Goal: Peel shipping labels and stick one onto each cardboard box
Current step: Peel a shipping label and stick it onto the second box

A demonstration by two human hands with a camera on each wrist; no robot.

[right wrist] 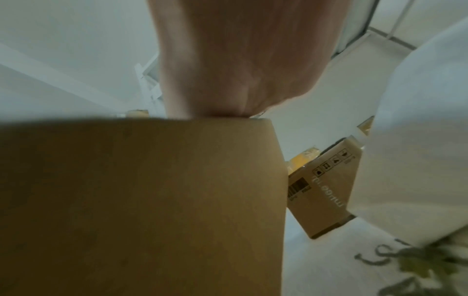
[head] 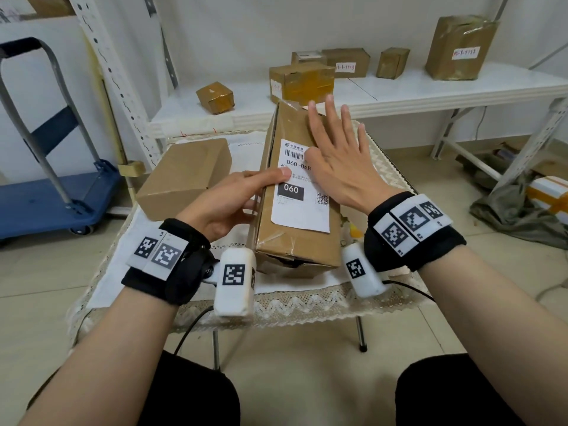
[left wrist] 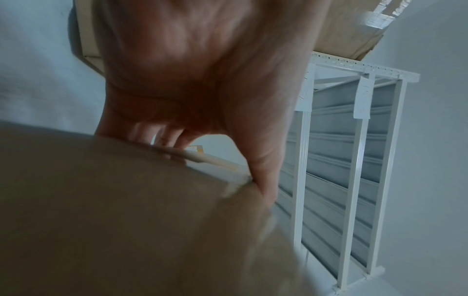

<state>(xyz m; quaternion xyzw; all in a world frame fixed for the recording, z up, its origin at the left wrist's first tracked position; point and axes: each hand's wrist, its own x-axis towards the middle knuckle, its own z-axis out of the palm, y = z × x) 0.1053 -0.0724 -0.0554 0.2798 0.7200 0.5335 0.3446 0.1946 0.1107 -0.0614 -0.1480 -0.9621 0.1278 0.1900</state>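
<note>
On top of the long box (head: 295, 192), the right hand (head: 344, 167) lies flat, its fingers (head: 333, 118) straight and spread, palm over the far right part of the shipping label (head: 299, 186); I judge it is smoothing the sheet down so the adhesive takes. The left hand (head: 227, 204) steadies the box from its left side: the thumb presses on the label's left margin while the other fingers curl down the box's side wall, as the left wrist view also shows, so the carton is gripped and cannot slide under the rubbing.

The label is a white, smooth paper rectangle printed with a barcode, "060" on a black block and a small square code; it looks flat, lying lengthwise along the top face. The box is brown corrugated cardboard, elongated, with glossy clear tape wrinkled at its near and far ends. It sits mid-tabletop, running from the near edge toward the far edge.

Just beside it, toward the far left corner, a second box (head: 187, 176) of plain matte cardboard shows no label on its visible faces. Both rest on a white cloth (head: 101, 290) with a lace border draped over the tabletop. Beyond the far edge, a white shelf (head: 430, 87) carries smaller taped boxes (head: 302, 78).
</note>
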